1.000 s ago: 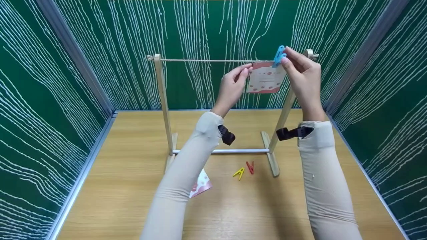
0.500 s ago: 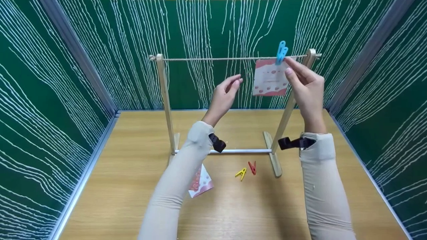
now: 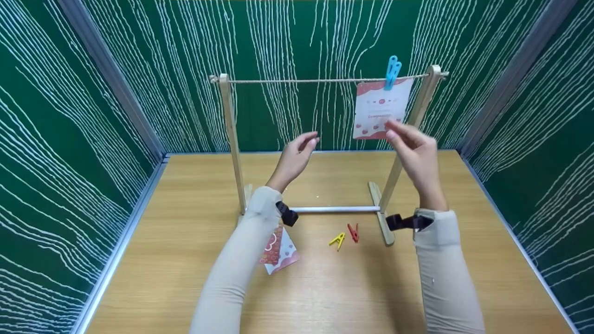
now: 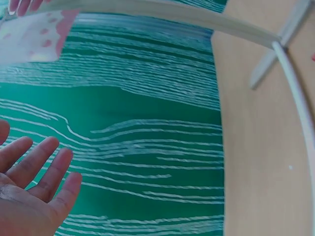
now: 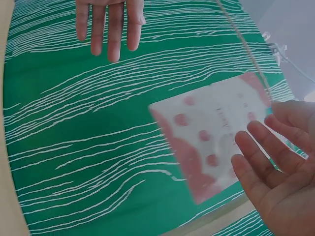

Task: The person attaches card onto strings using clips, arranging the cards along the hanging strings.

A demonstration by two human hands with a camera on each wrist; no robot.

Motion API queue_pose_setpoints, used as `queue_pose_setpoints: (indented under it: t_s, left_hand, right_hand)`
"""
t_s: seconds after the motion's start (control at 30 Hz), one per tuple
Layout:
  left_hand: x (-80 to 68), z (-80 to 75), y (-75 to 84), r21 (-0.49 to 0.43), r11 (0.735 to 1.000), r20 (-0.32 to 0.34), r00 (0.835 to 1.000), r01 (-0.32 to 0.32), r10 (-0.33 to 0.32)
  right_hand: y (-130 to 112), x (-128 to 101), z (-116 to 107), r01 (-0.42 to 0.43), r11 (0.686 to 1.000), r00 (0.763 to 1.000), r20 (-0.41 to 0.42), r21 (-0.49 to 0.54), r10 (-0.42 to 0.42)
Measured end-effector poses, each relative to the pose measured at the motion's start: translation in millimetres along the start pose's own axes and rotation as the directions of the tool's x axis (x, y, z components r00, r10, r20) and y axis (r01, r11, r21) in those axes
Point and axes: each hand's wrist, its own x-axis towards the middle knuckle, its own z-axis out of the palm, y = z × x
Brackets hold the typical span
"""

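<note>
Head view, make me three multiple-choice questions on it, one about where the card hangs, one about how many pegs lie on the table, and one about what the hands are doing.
1. Where on the string does the card hang?
A. near the left post
B. in the middle
C. near the right post

2. How many pegs lie on the table?
A. two
B. none
C. four

3. What state are the hands in?
A. both grip the card
B. both open, holding nothing
C. one pinches the blue peg

Answers:
1. C, the card is clipped by the blue peg next to the right post.
2. A, a yellow peg and a red peg lie near the rack's base.
3. B, the left hand and the right hand show relaxed fingers below the string, with nothing in them.
</note>
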Motion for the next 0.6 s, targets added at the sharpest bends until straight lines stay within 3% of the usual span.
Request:
queue_pose_setpoints:
  t_s: [0.23, 0.6]
  left_hand:
    - [-13.8, -7.2, -31.6, 0.015, 0.999, -0.004, 0.999, 0.041, -0.041]
    - [-42.5, -20.8, -80.4, 0.040, 0.980, -0.013, 0.981, 0.194, -0.194]
  right_hand:
    - [26.2, -19.7, 0.7, -0.076, 0.996, 0.988, 0.128, -0.045, 0.081]
    - [65.8, -50.0, 2.9, -0.240, 0.962, 0.931, 0.248, -0.132, 0.267]
